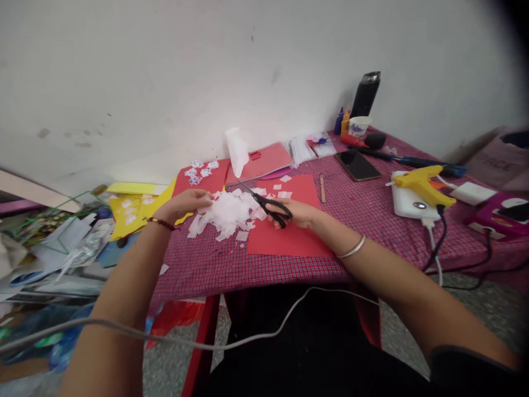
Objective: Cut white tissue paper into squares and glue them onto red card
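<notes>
My right hand (295, 214) has its fingers through the handles of black-handled scissors (270, 205), whose blades point to the upper left over a heap of white tissue paper scraps (231, 212). At the heap's left side, my left hand (190, 203) is closed in a pinch on a piece of white tissue paper (205, 204). Red paper (289, 237) lies flat under my right hand, with several small white squares (284, 194) on its upper part. Behind my left hand, white and blue paper flowers (197, 173) rest on another red sheet.
A phone (357, 165), a yellow glue gun (425, 184) on a white box, and a black bottle (366, 94) stand or lie to the right. A white cable (264, 335) crosses in front of my body. Paper and plastic clutter (61, 248) fills the left side.
</notes>
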The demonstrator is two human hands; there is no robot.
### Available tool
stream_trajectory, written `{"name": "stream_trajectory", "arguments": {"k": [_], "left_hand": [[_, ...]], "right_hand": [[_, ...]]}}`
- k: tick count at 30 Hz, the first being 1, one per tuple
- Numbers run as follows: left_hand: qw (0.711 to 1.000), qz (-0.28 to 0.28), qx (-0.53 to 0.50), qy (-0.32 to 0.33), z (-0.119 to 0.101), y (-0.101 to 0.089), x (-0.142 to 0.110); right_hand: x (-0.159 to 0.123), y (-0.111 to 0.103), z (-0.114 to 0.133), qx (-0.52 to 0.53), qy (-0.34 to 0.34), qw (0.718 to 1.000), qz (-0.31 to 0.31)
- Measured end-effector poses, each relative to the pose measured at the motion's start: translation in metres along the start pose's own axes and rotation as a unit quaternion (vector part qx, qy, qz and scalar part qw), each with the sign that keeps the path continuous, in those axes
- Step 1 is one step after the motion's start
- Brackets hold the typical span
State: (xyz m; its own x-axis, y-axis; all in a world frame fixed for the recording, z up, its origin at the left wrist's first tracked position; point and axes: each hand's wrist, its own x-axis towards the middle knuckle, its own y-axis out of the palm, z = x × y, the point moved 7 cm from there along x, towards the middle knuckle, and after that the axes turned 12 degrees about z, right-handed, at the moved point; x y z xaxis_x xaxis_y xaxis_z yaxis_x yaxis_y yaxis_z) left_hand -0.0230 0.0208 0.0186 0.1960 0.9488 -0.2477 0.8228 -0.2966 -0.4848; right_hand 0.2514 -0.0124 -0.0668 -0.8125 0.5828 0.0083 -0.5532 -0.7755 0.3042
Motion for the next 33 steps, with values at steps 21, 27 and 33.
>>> {"name": "stream_trajectory", "arguments": {"k": [21,27,33], "left_hand": [[0.964,-0.147,0.222,-0.001,0.026,0.014,0.004],[0.996,-0.059,0.058,0.014,0.025,0.025,0.028],[0.978,-0.073,-0.148,0.128,0.01,0.029,0.009]], "right_hand": [[-0.001,-0.001,-0.005,-0.048,0.016,0.999,-0.008],[0.001,0.001,-0.004,-0.036,0.014,0.999,-0.008],[-0.001,0.013,0.006,-0.006,-0.045,0.998,0.046]]}}
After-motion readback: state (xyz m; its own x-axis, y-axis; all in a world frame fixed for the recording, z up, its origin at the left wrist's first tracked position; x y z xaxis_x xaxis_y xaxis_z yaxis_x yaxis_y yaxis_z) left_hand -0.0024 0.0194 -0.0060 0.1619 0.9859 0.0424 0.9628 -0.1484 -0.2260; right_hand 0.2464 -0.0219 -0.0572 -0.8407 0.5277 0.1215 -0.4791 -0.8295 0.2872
